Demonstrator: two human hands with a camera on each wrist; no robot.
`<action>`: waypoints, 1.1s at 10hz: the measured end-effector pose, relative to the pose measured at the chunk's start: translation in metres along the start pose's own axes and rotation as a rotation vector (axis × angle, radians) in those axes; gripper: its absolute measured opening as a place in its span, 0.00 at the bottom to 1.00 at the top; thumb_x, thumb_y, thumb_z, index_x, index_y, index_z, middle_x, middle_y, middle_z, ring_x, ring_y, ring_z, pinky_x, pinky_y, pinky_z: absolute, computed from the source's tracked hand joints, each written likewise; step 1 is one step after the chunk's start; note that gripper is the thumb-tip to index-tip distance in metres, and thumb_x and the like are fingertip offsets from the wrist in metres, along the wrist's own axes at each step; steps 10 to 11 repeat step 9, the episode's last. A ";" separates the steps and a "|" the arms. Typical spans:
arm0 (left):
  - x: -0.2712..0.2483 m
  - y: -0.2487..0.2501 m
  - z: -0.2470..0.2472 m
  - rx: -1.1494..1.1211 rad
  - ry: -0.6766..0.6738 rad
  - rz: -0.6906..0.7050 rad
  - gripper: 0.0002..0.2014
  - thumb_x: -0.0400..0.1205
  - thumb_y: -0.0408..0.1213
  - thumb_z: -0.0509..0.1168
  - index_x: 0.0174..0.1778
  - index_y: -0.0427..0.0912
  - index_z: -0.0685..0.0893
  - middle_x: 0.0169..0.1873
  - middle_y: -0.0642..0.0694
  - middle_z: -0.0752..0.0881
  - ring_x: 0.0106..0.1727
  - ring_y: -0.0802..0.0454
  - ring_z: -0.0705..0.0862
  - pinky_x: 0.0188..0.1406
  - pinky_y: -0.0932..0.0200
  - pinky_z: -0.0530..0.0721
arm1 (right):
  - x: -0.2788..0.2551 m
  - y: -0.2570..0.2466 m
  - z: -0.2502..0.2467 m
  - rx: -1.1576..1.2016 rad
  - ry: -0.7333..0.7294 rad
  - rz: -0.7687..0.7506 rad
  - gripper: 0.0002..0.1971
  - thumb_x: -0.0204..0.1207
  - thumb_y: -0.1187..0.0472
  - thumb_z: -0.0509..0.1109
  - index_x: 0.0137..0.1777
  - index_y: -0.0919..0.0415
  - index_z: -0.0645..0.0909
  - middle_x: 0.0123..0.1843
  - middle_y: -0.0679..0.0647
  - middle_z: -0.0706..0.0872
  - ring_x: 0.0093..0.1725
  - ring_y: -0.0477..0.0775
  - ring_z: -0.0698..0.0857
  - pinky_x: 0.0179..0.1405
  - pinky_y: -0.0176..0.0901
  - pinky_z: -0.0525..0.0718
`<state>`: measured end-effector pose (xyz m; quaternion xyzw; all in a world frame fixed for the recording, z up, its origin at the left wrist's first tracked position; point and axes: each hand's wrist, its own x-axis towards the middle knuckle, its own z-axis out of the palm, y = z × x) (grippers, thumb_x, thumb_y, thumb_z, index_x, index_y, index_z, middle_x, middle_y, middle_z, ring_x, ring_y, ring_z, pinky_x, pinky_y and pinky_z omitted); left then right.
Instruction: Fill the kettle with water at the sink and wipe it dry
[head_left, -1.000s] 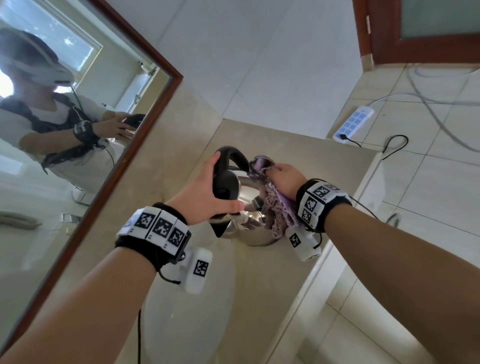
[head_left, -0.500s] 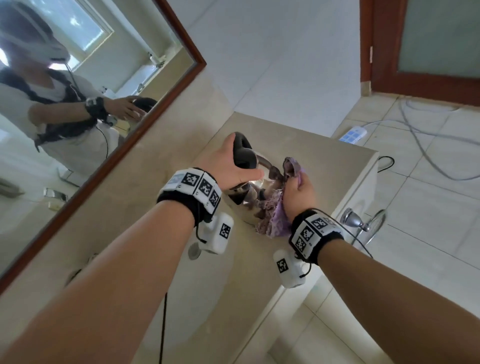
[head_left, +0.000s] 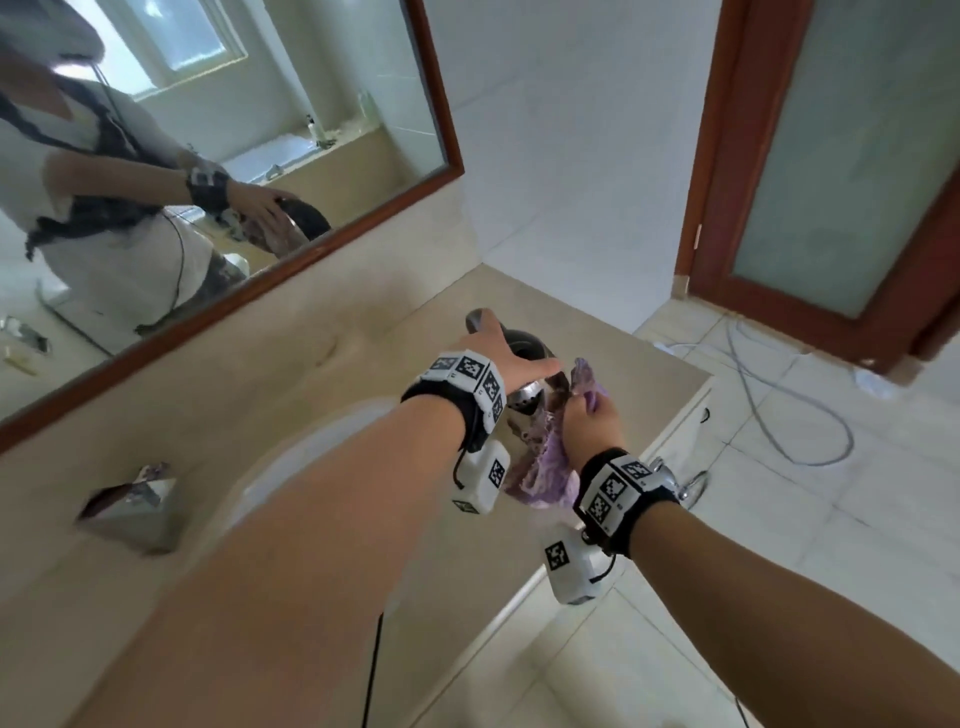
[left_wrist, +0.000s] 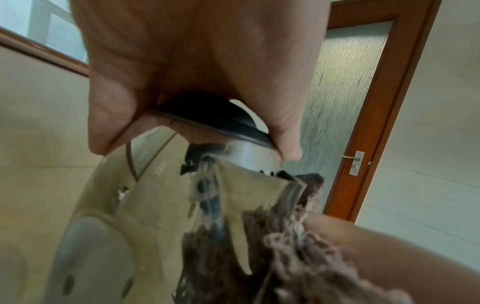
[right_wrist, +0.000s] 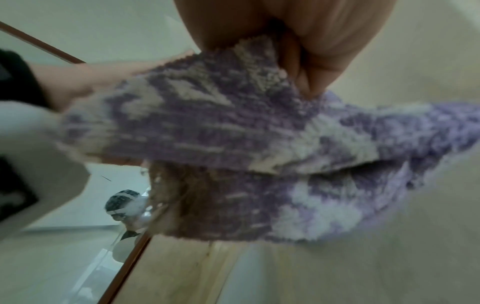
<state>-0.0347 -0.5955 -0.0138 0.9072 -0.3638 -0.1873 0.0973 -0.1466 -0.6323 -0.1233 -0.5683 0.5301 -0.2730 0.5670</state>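
1 steel kettle over the beige counter, just past the sink. Left hand clamped on its black lid, thumb + fingers round the rim. Right hand bunched round 1 purple cloth, pressed to kettle's side. 1 mirror behind, 1 door to the right.

My kettle is mirror-bright polished metal with a smooth black plastic lid. My cloth is nubby, matt purple knit.
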 end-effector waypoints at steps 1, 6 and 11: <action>-0.001 0.001 0.000 -0.029 0.003 -0.004 0.55 0.60 0.73 0.68 0.77 0.47 0.57 0.57 0.40 0.83 0.51 0.38 0.86 0.53 0.43 0.87 | 0.009 -0.022 -0.022 -0.104 -0.022 -0.127 0.13 0.81 0.54 0.57 0.39 0.59 0.77 0.35 0.56 0.82 0.40 0.60 0.82 0.38 0.44 0.76; 0.009 0.005 0.002 0.026 -0.013 -0.089 0.55 0.64 0.74 0.66 0.82 0.59 0.47 0.65 0.40 0.78 0.55 0.39 0.83 0.52 0.45 0.86 | 0.141 -0.041 0.005 -1.134 -0.494 -0.460 0.20 0.76 0.42 0.56 0.65 0.43 0.76 0.59 0.60 0.81 0.55 0.69 0.85 0.57 0.57 0.84; -0.006 -0.007 -0.001 -0.158 0.005 -0.182 0.36 0.80 0.64 0.56 0.82 0.51 0.59 0.68 0.40 0.78 0.61 0.40 0.83 0.59 0.48 0.82 | 0.125 -0.093 -0.003 -1.266 -0.591 -0.503 0.20 0.74 0.41 0.61 0.56 0.54 0.77 0.56 0.58 0.84 0.55 0.62 0.85 0.51 0.49 0.83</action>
